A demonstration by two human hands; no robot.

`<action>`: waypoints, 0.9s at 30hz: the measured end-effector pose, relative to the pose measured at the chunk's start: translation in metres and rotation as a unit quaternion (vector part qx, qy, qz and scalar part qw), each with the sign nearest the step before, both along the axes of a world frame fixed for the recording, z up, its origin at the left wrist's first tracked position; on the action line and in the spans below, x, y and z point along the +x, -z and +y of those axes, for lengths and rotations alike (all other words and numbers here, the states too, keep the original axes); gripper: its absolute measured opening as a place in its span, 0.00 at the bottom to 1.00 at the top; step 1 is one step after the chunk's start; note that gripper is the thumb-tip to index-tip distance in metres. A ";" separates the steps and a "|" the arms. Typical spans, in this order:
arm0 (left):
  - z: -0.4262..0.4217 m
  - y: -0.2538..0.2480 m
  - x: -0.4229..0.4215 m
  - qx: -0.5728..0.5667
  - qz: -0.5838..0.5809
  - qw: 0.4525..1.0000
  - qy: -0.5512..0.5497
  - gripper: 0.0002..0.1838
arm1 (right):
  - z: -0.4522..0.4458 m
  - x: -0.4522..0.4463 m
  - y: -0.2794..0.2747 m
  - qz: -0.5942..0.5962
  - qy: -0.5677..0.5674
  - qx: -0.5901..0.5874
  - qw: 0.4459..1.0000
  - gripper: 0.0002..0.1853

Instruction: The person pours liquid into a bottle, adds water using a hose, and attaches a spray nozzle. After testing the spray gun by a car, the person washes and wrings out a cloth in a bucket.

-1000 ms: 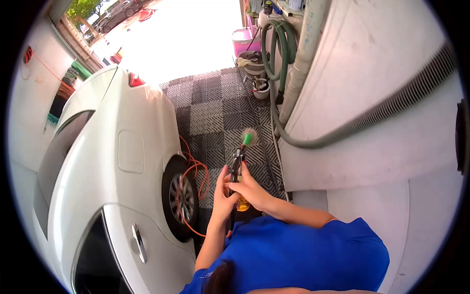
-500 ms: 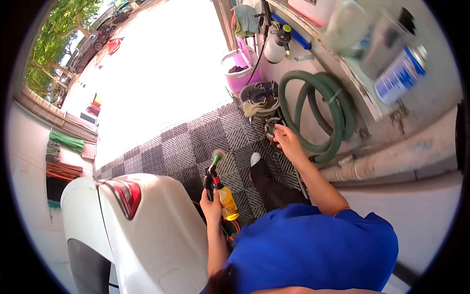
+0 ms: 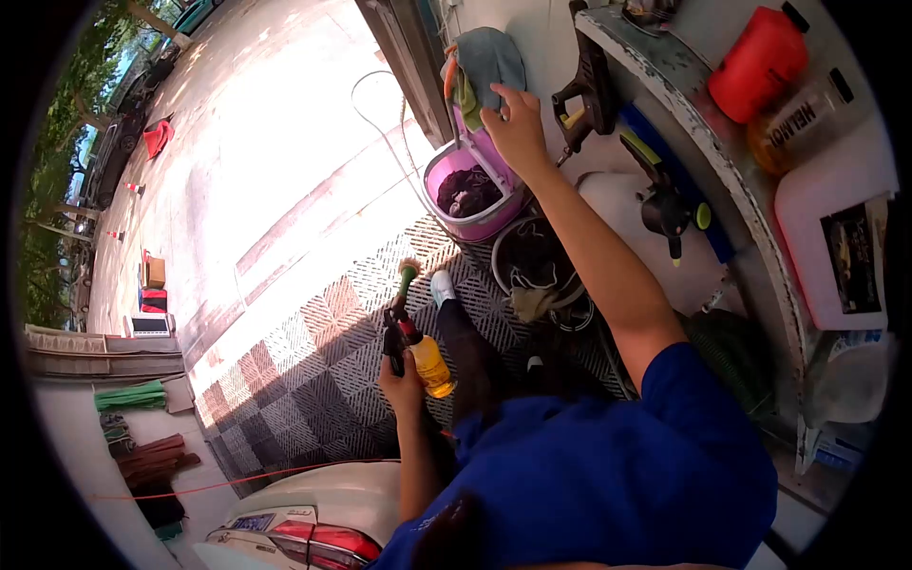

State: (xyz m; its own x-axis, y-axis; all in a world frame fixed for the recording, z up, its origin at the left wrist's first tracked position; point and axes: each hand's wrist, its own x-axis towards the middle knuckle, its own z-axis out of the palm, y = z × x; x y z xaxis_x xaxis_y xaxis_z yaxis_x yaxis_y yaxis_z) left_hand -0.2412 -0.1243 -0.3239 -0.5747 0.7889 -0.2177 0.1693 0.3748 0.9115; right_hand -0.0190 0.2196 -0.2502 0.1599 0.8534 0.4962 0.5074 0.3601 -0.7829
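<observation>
My left hand (image 3: 404, 388) is closed round the black handle of a spray gun with a red collar. The gun's yellow bottle (image 3: 431, 368) hangs beside the fingers, and a green brush (image 3: 408, 274) shows at its front end. Out ahead on a stretched arm, my right hand (image 3: 516, 128) has its fingers apart and nothing visible in them. It appears in front of the lower edge of a grey cloth (image 3: 490, 65) hanging at the wall; whether they touch I cannot tell. A pink bucket (image 3: 485, 224) with dark cloths inside stands below that hand.
At right, a worn shelf (image 3: 731, 157) carries a red bottle (image 3: 758, 65) and a large pale jug (image 3: 836, 237). A pump sprayer (image 3: 665, 211) sits under it. The white car's rear (image 3: 356, 489) is at lower left. A thin red hose (image 3: 247, 476) crosses behind it.
My right hand has moved up and forward to the hanging cloth. The view has shifted towards the bucket and wall, and the car has dropped lower in it. My left hand still holds the spray gun.
</observation>
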 end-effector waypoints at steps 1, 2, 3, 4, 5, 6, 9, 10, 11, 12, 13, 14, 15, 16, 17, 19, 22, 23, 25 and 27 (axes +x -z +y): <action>0.039 0.015 -0.015 -0.007 0.006 1.000 0.009 0.08 | 0.049 -0.014 0.010 -0.028 0.021 0.015 0.999 0.24; 0.079 0.035 -0.034 0.002 -0.004 0.999 0.042 0.09 | 0.098 -0.027 0.023 -0.057 0.043 0.027 0.997 0.25; 0.118 0.046 -0.050 -0.021 0.000 0.996 0.085 0.09 | 0.144 -0.036 0.030 -0.096 0.078 0.061 0.990 0.26; 0.157 0.055 -0.063 -0.048 0.002 0.991 0.126 0.10 | 0.183 -0.044 0.041 -0.137 0.108 0.090 0.981 0.27; 0.197 0.064 -0.075 -0.082 0.018 0.982 0.167 0.12 | 0.216 -0.051 0.055 -0.144 0.114 0.068 0.981 0.27; 0.234 0.068 -0.087 -0.117 0.031 0.971 0.205 0.15 | 0.246 -0.058 0.066 -0.153 0.134 0.019 0.979 0.28; 0.322 0.102 -0.119 -0.078 0.096 0.945 0.303 0.22 | 0.293 -0.066 0.087 -0.199 0.183 -0.039 0.962 0.29; 0.345 0.114 -0.129 -0.089 0.090 0.941 0.314 0.22 | 0.294 -0.064 0.087 -0.230 0.214 -0.030 0.949 0.29; 0.369 0.129 -0.140 -0.119 0.088 0.933 0.328 0.23 | 0.296 -0.060 0.087 -0.237 0.220 -0.044 0.945 0.29; 0.390 0.132 -0.142 -0.158 0.059 0.930 0.325 0.24 | 0.291 -0.055 0.082 -0.239 0.184 -0.079 0.950 0.28; 0.412 0.135 -0.144 -0.198 0.032 0.925 0.322 0.25 | 0.284 -0.051 0.077 -0.239 0.149 -0.116 0.953 0.28; 0.427 0.152 -0.148 -0.142 0.037 0.932 0.332 0.15 | 0.278 -0.045 0.073 -0.242 0.154 -0.131 0.949 0.28; 0.444 0.156 -0.149 -0.167 0.002 0.928 0.332 0.13 | 0.273 -0.040 0.067 -0.247 0.121 -0.119 0.954 0.28; 0.462 0.156 -0.146 -0.188 -0.032 0.924 0.331 0.12 | 0.270 -0.036 0.063 -0.253 0.088 -0.103 0.958 0.28; 0.479 0.155 -0.141 -0.202 -0.068 0.920 0.329 0.11 | 0.271 -0.035 0.060 -0.254 0.093 -0.110 0.956 0.28; 0.504 0.171 -0.133 -0.228 -0.065 0.910 0.340 0.11 | 0.269 -0.036 0.054 -0.247 0.078 -0.119 0.959 0.28; 0.533 0.205 -0.111 -0.223 -0.081 0.908 0.345 0.12 | 0.265 -0.041 0.049 -0.185 0.088 -0.133 0.970 0.31; 0.541 0.215 -0.103 -0.226 -0.079 0.910 0.338 0.13 | 0.258 -0.039 0.050 -0.183 0.086 -0.118 0.972 0.31; 0.560 0.231 -0.086 -0.245 -0.088 0.911 0.320 0.14 | 0.237 -0.032 0.063 -0.119 0.086 -0.078 0.986 0.30; 0.574 0.238 -0.070 -0.244 -0.089 0.915 0.310 0.13 | 0.202 -0.031 0.082 -0.005 0.092 -0.045 0.995 0.25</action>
